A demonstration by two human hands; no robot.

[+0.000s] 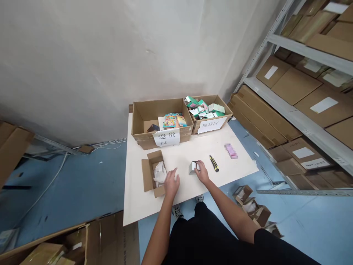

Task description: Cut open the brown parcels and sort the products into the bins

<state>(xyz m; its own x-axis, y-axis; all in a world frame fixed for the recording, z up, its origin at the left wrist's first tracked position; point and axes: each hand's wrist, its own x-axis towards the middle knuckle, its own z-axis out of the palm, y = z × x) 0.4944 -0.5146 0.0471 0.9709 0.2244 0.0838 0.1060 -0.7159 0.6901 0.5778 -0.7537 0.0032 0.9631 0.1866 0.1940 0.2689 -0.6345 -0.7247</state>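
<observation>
My right hand [202, 172] has its fingers closed on a small white-and-grey box [191, 169] at the middle of the table. To its left, my left hand [172, 181] is open, fingers apart and pointing away from me, beside the right edge of an open cardboard box [148, 176]. White crumpled packing material [159, 172] lies inside that carton. A yellow-and-black box cutter [214, 163] lies just right of my right hand. Farther right is a pink-purple item [231, 151], blurred by pixels.
Two larger cartons stand at the table's [138, 209] back: a left one [146, 141] with colourful packets and a right one [195, 129] full of green-and-white boxes, both labelled. A metal shelf [300, 44] with cartons rises right. Opened boxes [261, 217] lie on the floor.
</observation>
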